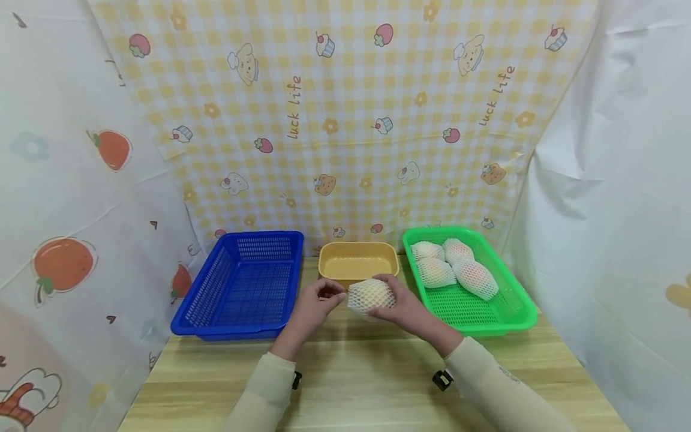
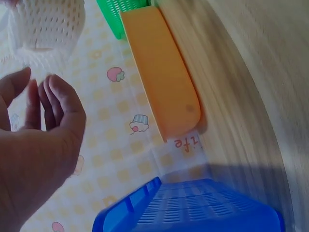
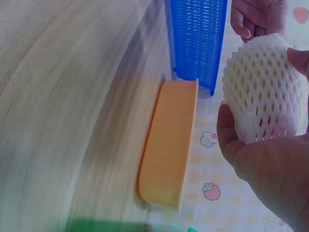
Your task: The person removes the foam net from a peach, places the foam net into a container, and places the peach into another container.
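A pale yellowish fruit with some red, in a white foam net, is held up over the table in my right hand. In the right wrist view, the fingers and thumb of that hand curve round the netted fruit. My left hand is at the left end of the net, fingers loosely bent. The left wrist view shows a gap between the left fingertips and the net's end, with nothing between thumb and fingers.
Behind the hands stands a small yellow-orange tub. An empty blue basket is at left. At right, a green basket holds several netted fruits toward its back. Patterned cloth hangs behind the wooden table.
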The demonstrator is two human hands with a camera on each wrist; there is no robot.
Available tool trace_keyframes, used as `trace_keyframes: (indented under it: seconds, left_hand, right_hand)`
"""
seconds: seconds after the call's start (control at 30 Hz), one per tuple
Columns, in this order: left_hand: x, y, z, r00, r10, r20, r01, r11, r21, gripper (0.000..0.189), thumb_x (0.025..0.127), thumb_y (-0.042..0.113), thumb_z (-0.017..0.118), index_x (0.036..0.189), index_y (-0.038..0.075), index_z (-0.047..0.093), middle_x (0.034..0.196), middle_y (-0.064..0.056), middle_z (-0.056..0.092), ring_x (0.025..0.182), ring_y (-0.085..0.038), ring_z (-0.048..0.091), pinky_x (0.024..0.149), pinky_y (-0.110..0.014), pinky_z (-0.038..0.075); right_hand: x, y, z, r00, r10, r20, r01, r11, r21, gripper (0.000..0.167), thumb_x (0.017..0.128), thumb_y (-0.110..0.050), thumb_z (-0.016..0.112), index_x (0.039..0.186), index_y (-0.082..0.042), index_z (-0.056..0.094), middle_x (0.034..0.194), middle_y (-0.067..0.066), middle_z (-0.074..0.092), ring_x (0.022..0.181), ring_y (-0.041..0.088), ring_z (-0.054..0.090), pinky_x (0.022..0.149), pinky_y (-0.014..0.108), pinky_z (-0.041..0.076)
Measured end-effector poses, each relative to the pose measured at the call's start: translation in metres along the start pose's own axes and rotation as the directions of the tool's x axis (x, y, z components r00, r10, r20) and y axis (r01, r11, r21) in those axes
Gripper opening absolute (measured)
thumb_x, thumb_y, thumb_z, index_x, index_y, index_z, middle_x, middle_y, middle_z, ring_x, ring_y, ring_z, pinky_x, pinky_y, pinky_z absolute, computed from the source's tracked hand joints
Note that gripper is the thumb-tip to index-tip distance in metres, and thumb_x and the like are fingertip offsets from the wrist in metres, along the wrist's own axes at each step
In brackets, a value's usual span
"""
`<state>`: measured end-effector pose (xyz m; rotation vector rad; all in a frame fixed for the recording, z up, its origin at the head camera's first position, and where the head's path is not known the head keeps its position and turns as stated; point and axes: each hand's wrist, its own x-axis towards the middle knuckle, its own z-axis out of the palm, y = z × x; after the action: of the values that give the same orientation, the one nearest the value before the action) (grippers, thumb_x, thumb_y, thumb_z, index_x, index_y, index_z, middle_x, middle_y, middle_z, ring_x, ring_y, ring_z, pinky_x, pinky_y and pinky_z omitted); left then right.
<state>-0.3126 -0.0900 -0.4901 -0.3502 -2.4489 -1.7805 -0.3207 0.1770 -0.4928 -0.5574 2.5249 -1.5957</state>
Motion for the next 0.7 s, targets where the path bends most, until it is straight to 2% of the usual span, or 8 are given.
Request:
trace_keyframes:
  seconds: [0.27,0.43,0.6,0.7]
  left_hand:
    - [-0.0019,-0.0004,0.001,0.992,0.062,0.11,-0.064,0.998,0.015,0.013,0.101,0.009,0.081,0.114,0.011,0.08,0.109,0.0,0.078,0.102,-0.018,0.072,0.089,-0.035,0.061]
    - [-0.0023,0.0001,0.003,0.988,0.074,0.132,-0.061,0.993,-0.106,0.023,0.099,0.002,0.081,0.121,0.008,0.079,0.119,-0.008,0.076,0.111,-0.029,0.074,0.09,-0.033,0.063]
    - [-0.0005,-0.0023,0.0042,0.974,0.131,0.184,-0.088,0.97,-0.226,0.034,0.1,-0.001,0.079,0.133,0.003,0.073,0.133,-0.017,0.07,0.125,-0.041,0.07,0.095,-0.034,0.063]
    - [-0.0005,-0.0033,0.0045,0.966,0.142,0.214,-0.081,0.959,-0.271,0.04,0.101,-0.001,0.078,0.14,0.001,0.068,0.141,-0.021,0.066,0.13,-0.045,0.067,0.098,-0.036,0.062]
  right_hand:
    - [-0.0034,0.0002,-0.0015,0.999,-0.027,0.034,0.026,1.0,0.009,0.079,0.092,-0.035,0.092,0.158,-0.024,0.05,0.147,0.011,0.058,0.123,0.028,0.063,0.098,0.044,0.054]
    - [-0.0033,-0.0034,-0.0016,0.998,-0.047,0.04,0.046,0.999,0.017,0.079,0.092,-0.034,0.093,0.158,-0.025,0.051,0.145,0.012,0.058,0.12,0.029,0.063,0.095,0.043,0.056]
    - [-0.0037,-0.0061,-0.0024,0.997,-0.063,0.04,0.063,0.998,0.013,0.076,0.092,-0.03,0.094,0.155,-0.026,0.052,0.142,0.011,0.059,0.115,0.028,0.064,0.091,0.043,0.058]
    - [-0.004,-0.0073,-0.0018,0.997,-0.067,0.044,0.066,0.998,0.017,0.076,0.092,-0.031,0.093,0.156,-0.025,0.052,0.142,0.011,0.059,0.115,0.027,0.064,0.091,0.042,0.058]
